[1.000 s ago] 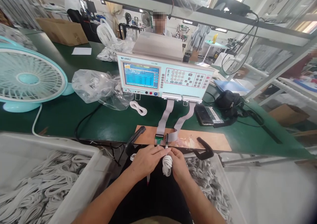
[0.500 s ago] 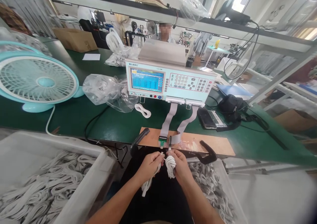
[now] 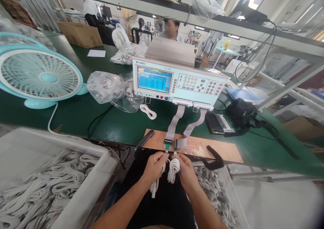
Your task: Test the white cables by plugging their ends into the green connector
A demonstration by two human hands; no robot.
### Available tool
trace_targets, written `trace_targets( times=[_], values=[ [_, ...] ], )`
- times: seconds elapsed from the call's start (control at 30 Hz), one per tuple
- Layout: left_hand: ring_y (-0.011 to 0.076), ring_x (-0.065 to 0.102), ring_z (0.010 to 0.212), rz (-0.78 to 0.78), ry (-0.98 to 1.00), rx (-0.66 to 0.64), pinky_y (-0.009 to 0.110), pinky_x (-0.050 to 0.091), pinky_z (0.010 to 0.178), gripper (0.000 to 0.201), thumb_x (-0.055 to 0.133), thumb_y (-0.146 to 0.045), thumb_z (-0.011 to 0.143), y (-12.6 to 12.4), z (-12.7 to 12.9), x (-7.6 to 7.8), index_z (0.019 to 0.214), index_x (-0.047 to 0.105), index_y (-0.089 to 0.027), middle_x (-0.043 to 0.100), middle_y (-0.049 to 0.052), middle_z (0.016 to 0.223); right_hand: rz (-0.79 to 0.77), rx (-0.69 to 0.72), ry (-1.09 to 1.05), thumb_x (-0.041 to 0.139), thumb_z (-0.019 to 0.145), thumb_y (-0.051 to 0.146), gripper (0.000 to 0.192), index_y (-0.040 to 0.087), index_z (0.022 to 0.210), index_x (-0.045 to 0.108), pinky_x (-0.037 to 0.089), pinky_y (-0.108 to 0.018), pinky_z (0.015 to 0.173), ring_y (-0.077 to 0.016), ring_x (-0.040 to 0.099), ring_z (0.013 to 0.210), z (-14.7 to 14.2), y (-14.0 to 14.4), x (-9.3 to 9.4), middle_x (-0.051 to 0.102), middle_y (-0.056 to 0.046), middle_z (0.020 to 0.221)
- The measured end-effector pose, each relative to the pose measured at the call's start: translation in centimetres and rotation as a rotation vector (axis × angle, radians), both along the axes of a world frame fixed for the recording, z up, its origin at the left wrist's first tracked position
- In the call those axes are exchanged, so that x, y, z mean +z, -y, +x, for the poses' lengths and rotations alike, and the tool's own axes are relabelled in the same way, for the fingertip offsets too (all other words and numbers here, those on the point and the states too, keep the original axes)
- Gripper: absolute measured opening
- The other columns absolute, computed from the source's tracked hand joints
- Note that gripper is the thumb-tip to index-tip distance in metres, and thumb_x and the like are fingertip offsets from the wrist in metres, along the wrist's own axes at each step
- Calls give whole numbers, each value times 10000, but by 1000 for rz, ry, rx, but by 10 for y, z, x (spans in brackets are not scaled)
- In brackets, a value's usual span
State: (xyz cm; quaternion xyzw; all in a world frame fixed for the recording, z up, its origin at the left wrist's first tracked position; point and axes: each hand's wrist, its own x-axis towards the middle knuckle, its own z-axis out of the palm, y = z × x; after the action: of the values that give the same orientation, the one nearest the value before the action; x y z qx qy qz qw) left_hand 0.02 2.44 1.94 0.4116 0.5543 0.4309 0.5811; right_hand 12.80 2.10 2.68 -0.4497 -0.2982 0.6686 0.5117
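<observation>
Head view showed left hand [image 3: 155,166] and right hand [image 3: 186,171] each gripping a white cable bundle [image 3: 173,168], apparently plugged in just below the wooden board [image 3: 222,150].

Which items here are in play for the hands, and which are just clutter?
In play: left hand, right hand, white cable bundle, test connectors, ribbon cables, tester, cable bins.
Lying about: fan, plastic bags, phone, black pouch, cardboard box.

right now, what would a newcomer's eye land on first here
Probably the pale cable tester with its lit blue screen, mid-bench. Just below it, the left hand and right hand hold a coiled white cable at the connectors on the wooden board. A turquoise fan stands far left.
</observation>
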Motion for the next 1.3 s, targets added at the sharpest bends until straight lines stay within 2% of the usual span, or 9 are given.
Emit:
trace_targets(
  times=[0.1, 0.37, 0.6, 0.9, 1.0, 1.13, 1.2, 1.3],
  values=[
    [86, 436, 342, -63, 58, 43, 162, 304, 295, 377, 564, -513, 745, 2, 4, 0, 599, 536, -166, 418, -57, 434, 1, 1, -17, 734, 690, 420, 282, 149, 698, 655, 353, -208, 477, -106, 449, 490, 0, 0, -2, 571, 8, 563],
    [60, 386, 328, 5, 79, 60, 147, 299, 320, 385, 578, -512, 735, 1, 5, -9, 583, 536, -160, 377, -71, 389, 6, -23, -67, 729, 714, 399, 248, 158, 746, 679, 403, -216, 528, -121, 510, 551, -3, -1, -7, 614, -4, 629],
    [76, 395, 298, 5, 75, 49, 164, 257, 287, 403, 560, -549, 716, -5, 9, 0, 591, 530, -167, 400, -64, 389, 29, -30, -7, 709, 737, 434, 305, 151, 850, 691, 412, -245, 513, -171, 568, 607, -4, 1, -10, 655, -35, 708],
    [94, 389, 299, -4, 72, 66, 198, 253, 292, 489, 547, -648, 656, -10, 12, 0, 544, 496, -175, 411, -39, 389, -52, -76, -138, 816, 564, 444, 343, 180, 716, 659, 419, -283, 428, -209, 570, 488, -12, 0, -11, 615, -17, 563],
    [94, 381, 317, 7, 73, 94, 213, 243, 310, 474, 541, -629, 670, -10, 14, 0, 526, 464, -184, 429, -29, 430, -41, -66, -161, 806, 578, 450, 336, 187, 687, 630, 414, -278, 428, -193, 550, 468, -12, -1, -15, 591, -4, 545],
    [90, 357, 390, 107, 128, 158, 226, 271, 368, 458, 594, -549, 671, -10, 16, 0, 470, 381, -196, 363, -40, 444, 5, -46, -191, 786, 632, 413, 297, 195, 628, 584, 408, -249, 450, -151, 509, 478, -14, 1, -14, 557, 21, 549],
    [87, 351, 390, 77, 170, 156, 224, 270, 364, 422, 603, -536, 668, -5, 18, 1, 497, 429, -192, 367, -44, 452, 4, -38, -195, 790, 637, 388, 282, 190, 637, 589, 407, -235, 467, -132, 490, 486, -15, 6, -10, 543, 29, 556],
    [87, 371, 345, -102, 200, 86, 213, 252, 318, 375, 590, -559, 668, 11, 24, 4, 668, 562, -185, 440, -42, 479, -43, -51, -168, 794, 626, 371, 282, 182, 625, 585, 372, -217, 446, -105, 437, 453, -6, 18, -6, 503, 42, 527]
  ],
)
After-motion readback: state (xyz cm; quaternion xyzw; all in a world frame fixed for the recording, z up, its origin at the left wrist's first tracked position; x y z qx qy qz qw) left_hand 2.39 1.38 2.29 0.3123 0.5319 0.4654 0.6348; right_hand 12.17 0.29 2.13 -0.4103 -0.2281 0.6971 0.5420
